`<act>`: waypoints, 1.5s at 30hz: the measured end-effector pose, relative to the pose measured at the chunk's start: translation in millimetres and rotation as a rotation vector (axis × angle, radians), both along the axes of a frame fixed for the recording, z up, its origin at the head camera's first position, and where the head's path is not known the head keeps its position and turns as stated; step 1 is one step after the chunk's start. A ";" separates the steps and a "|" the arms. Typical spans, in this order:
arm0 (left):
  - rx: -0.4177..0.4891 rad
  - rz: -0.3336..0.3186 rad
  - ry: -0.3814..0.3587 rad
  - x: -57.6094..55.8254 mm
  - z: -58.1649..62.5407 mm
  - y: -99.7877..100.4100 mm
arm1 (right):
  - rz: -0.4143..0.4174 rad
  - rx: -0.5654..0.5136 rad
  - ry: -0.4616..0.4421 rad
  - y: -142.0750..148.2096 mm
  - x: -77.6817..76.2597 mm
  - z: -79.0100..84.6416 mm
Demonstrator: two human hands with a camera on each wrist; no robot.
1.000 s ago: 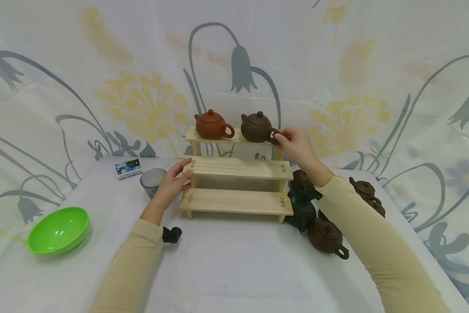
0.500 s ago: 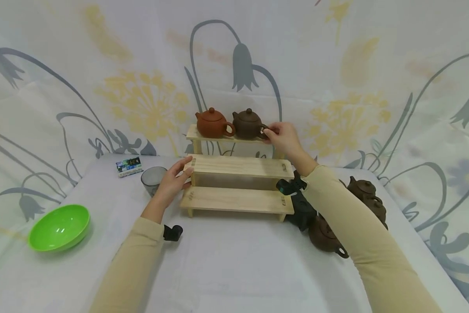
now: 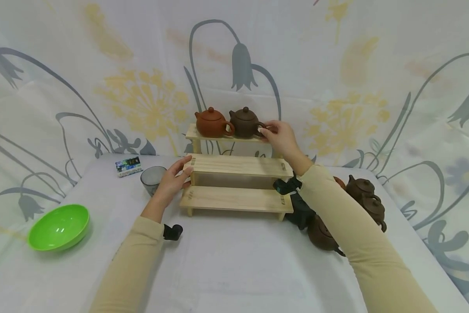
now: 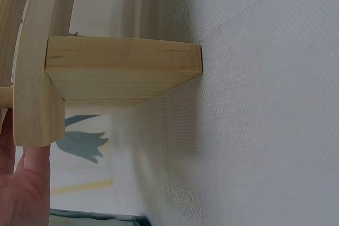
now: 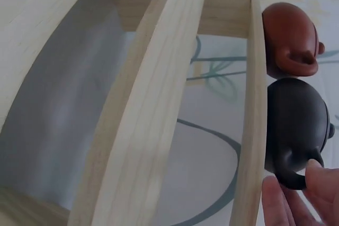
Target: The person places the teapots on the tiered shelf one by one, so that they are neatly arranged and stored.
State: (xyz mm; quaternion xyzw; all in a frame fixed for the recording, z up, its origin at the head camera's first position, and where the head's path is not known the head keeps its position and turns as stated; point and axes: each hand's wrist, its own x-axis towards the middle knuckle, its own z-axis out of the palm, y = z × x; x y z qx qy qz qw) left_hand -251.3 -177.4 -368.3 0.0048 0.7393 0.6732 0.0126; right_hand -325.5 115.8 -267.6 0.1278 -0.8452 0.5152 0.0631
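Observation:
On the top tier of the stepped wooden display stand (image 3: 242, 200), a reddish-brown clay teapot (image 3: 211, 122) and a dark brown clay teapot (image 3: 244, 123) sit side by side, both spouts to the left. My right hand (image 3: 281, 137) pinches the dark teapot's handle between thumb and fingers. In the right wrist view, the dark teapot (image 5: 296, 125) stands close beside the reddish teapot (image 5: 288, 35). My left hand (image 3: 170, 184) holds the stand's left end by the middle tier. In the left wrist view, its fingers (image 4: 37, 162) meet a plank end (image 4: 37, 125).
Several dark teapots (image 3: 361, 187) stand at the right, some partly hidden by the right sleeve. A smoky glass cup (image 3: 151, 178) is beside my left hand. Farther left are a small patterned box (image 3: 128, 167) and a green bowl (image 3: 59, 228). A patterned curtain hangs behind.
My right hand has slid the dark teapot leftward along the top tier, nearer the reddish one. My left hand has stayed on the stand.

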 end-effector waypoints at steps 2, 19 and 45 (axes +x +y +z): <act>0.000 0.004 -0.005 0.1 0.2 1.0 | -0.011 -0.015 0.013 4.4 2.0 -2.1; 0.010 -0.016 0.012 -0.8 -1.8 -0.4 | -0.015 -0.002 0.053 54.4 45.0 -15.5; -0.007 -0.012 0.006 1.2 1.0 0.3 | -0.077 0.015 0.032 120.3 123.7 -66.6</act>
